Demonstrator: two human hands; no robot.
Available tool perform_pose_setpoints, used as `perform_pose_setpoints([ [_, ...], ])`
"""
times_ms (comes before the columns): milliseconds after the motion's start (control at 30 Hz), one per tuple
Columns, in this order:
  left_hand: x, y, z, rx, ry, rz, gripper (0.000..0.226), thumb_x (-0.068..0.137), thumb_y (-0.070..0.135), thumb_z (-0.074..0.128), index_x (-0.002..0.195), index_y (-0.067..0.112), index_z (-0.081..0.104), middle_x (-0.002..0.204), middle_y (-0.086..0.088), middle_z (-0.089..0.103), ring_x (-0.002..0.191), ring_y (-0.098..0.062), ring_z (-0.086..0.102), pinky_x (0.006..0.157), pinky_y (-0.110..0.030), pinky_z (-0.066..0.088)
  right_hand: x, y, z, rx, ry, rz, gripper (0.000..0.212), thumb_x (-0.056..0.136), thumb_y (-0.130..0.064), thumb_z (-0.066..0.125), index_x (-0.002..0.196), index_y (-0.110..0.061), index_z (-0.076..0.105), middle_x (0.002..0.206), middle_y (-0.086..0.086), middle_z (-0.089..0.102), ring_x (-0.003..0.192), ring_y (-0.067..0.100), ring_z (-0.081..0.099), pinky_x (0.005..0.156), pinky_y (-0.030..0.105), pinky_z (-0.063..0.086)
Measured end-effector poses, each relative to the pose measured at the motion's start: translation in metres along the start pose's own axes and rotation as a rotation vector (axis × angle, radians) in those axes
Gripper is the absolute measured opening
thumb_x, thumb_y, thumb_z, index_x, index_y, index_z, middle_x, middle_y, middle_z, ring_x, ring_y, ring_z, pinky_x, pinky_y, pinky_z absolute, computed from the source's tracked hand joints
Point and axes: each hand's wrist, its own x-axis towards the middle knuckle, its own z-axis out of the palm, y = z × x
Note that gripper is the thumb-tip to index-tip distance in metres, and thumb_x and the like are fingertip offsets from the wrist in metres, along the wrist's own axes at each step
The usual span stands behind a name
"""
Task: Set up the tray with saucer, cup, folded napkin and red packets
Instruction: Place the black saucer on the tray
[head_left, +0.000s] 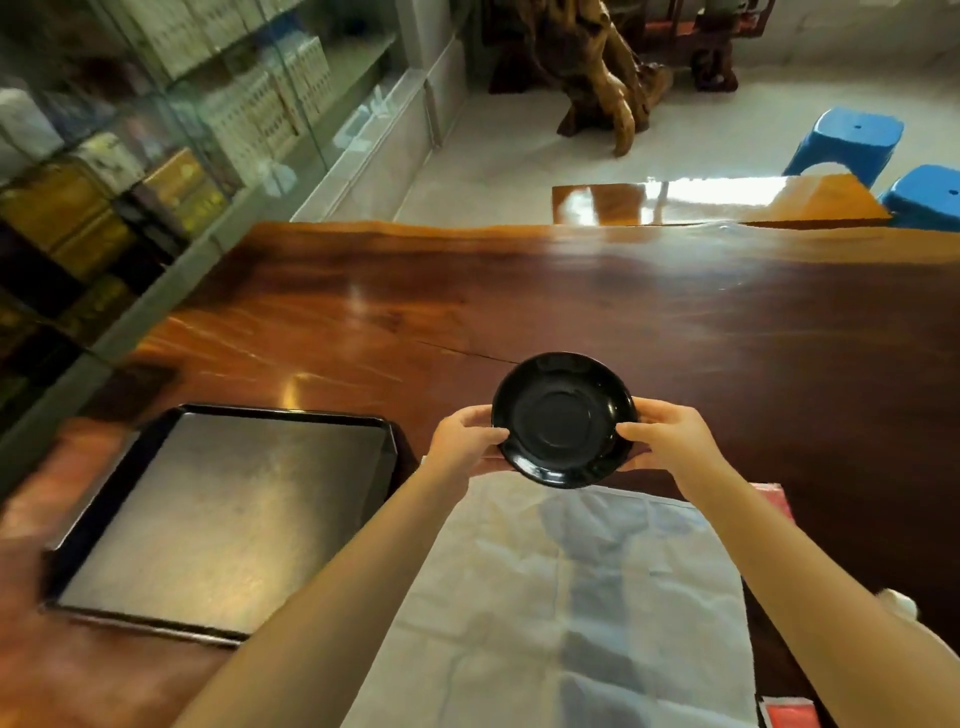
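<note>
Both hands up front, gripping black saucer (563, 420) by opposite rims. Left hand (464, 439) on left edge, thumb over rim, fingers under. Right hand (666, 439) on right edge, same grip, thumb on top. Saucer held level-ish, tilted slightly toward camera, inner ring visible, glossy. Can't tell if raised above desk (675, 322) or just resting on it; lower rim overlaps far edge of napkin.

Below hands: white napkin (561, 597) spread flat on desk btwn the two forearms, unfolded, creases showing, blue-grey shading down middle.

Left of napkin: black tray (130, 467), rectangular w/ clipped corners, raised rim, inside surface greyish & shiny. Sits just beside napkin's left edge, on near-left part of desk.

Right side: red packets (789, 714) at bottom right corner, partly cut off by frame; another reddish bit (779, 499) peeking out at napkin's right edge, behind right forearm. Small white thing at right edge near forearm, too little shown to ID.

Beyond desk: wooden bench (727, 205), two blue stools (852, 137), carved root sculpture (597, 67) on pale floor. Glass cabinet (182, 130) w/ boxes along left, blurred.
</note>
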Motion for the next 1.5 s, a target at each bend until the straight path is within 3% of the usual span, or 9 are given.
perform_pose_setpoints([
  [200, -0.031, -0.016, -0.092, -0.114, 0.122, 0.009, 0.028, 0.089, -0.001, 0.056, 0.115, 0.009, 0.06, 0.102, -0.013, 0.068, 0.077, -0.023, 0.067, 0.053, -0.027, 0.057, -0.011, -0.002, 0.088, -0.04, -0.12, -0.037, 0.037, 0.081, 0.014, 0.057, 0.111, -0.007, 0.065, 0.076, 0.01, 0.069, 0.058, 0.022, 0.068, 0.057, 0.038, 0.06],
  [400, -0.038, -0.029, -0.195, -0.216, 0.232, -0.003, 0.032, 0.088, -0.004, 0.055, 0.118, 0.006, 0.059, 0.1, -0.016, 0.068, 0.078, -0.025, 0.064, 0.076, -0.042, 0.058, -0.011, 0.003, 0.196, -0.088, -0.222, -0.047, 0.035, 0.08, 0.012, 0.057, 0.108, -0.007, 0.066, 0.078, 0.014, 0.068, 0.064, 0.024, 0.068, 0.052, 0.032, 0.059],
  [600, -0.029, -0.032, -0.295, -0.21, 0.426, -0.01, 0.025, 0.088, -0.005, 0.056, 0.106, 0.011, 0.061, 0.083, -0.009, 0.067, 0.059, -0.014, 0.063, 0.045, -0.023, 0.055, 0.003, 0.01, 0.318, -0.178, -0.284, -0.065, 0.038, 0.084, 0.006, 0.058, 0.118, -0.009, 0.061, 0.084, 0.017, 0.067, 0.072, 0.027, 0.069, 0.062, 0.04, 0.06],
  [667, -0.019, -0.034, -0.326, -0.207, 0.476, -0.021, 0.022, 0.087, -0.005, 0.056, 0.107, 0.006, 0.06, 0.085, -0.011, 0.068, 0.062, -0.016, 0.066, 0.052, -0.026, 0.059, 0.012, 0.012, 0.355, -0.243, -0.3, -0.107, 0.037, 0.084, 0.005, 0.059, 0.118, -0.008, 0.062, 0.083, 0.023, 0.064, 0.076, 0.03, 0.069, 0.064, 0.044, 0.06],
  [767, -0.001, -0.04, -0.366, -0.199, 0.52, -0.052, 0.026, 0.088, -0.004, 0.056, 0.114, 0.001, 0.057, 0.093, -0.017, 0.068, 0.075, -0.023, 0.066, 0.072, -0.036, 0.059, 0.028, 0.015, 0.404, -0.36, -0.316, -0.146, 0.034, 0.083, 0.003, 0.06, 0.115, -0.01, 0.064, 0.069, 0.005, 0.066, 0.066, 0.022, 0.069, 0.064, 0.045, 0.06],
  [933, 0.031, -0.049, -0.412, -0.196, 0.539, -0.1, 0.022, 0.086, -0.005, 0.058, 0.107, 0.001, 0.059, 0.078, -0.011, 0.066, 0.063, -0.018, 0.065, 0.052, -0.027, 0.057, 0.055, 0.025, 0.459, -0.503, -0.347, -0.158, 0.032, 0.084, -0.001, 0.059, 0.114, -0.012, 0.063, 0.059, -0.003, 0.062, 0.061, 0.023, 0.069, 0.065, 0.043, 0.06],
  [1100, 0.054, -0.062, -0.434, -0.147, 0.592, -0.137, 0.02, 0.084, -0.007, 0.059, 0.094, 0.009, 0.053, 0.079, -0.011, 0.06, 0.068, -0.022, 0.061, 0.053, -0.031, 0.053, 0.072, 0.039, 0.487, -0.585, -0.369, -0.15, 0.034, 0.086, -0.002, 0.056, 0.119, -0.01, 0.06, 0.071, 0.005, 0.068, 0.056, 0.021, 0.068, 0.063, 0.038, 0.06],
  [1400, 0.064, -0.071, -0.445, -0.098, 0.579, -0.128, 0.025, 0.084, -0.005, 0.06, 0.108, 0.001, 0.06, 0.099, -0.02, 0.064, 0.077, -0.025, 0.064, 0.062, -0.035, 0.058, 0.077, 0.048, 0.497, -0.618, -0.359, -0.083, 0.042, 0.087, -0.004, 0.056, 0.128, -0.01, 0.053, 0.101, 0.014, 0.07, 0.055, 0.019, 0.066, 0.056, 0.031, 0.058],
  [1500, 0.062, -0.073, -0.445, 0.054, 0.579, -0.118, 0.027, 0.085, 0.001, 0.061, 0.112, 0.004, 0.057, 0.104, -0.019, 0.064, 0.083, -0.027, 0.067, 0.069, -0.039, 0.059, 0.074, 0.046, 0.495, -0.632, -0.362, -0.065, 0.046, 0.09, -0.014, 0.055, 0.135, -0.011, 0.045, 0.108, 0.013, 0.069, 0.056, 0.018, 0.066, 0.061, 0.031, 0.058],
])
